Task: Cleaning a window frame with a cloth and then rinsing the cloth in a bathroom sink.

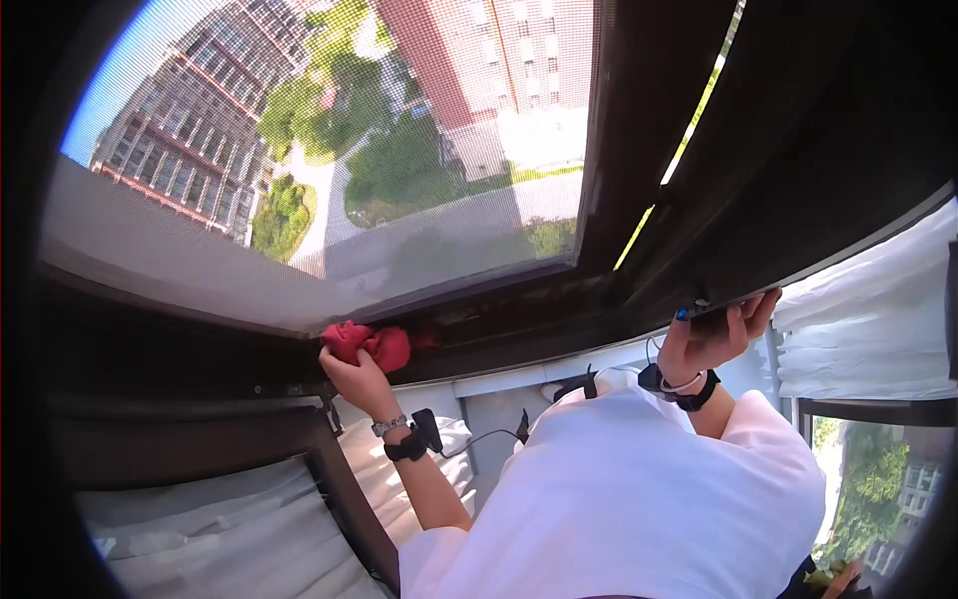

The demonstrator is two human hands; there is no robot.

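My left hand (359, 383) is closed on a bunched red cloth (387, 347). The cloth presses against the dark window frame (509, 324), by the lower corner of the mesh screen (429, 262). Over to the right, my right hand (714, 344) grips the lower edge of a dark window sash (788, 190), its fingertips bent over the rim. Part of that palm is in shadow. Black bands with small devices are strapped round both wrists.
Buildings and trees show through the screen. A narrow bright gap (689, 140) runs between frame and sash. White curtains (868, 309) hang at the right, and another pale curtain (220, 539) at lower left. A thin cable (489, 435) trails from my left wrist.
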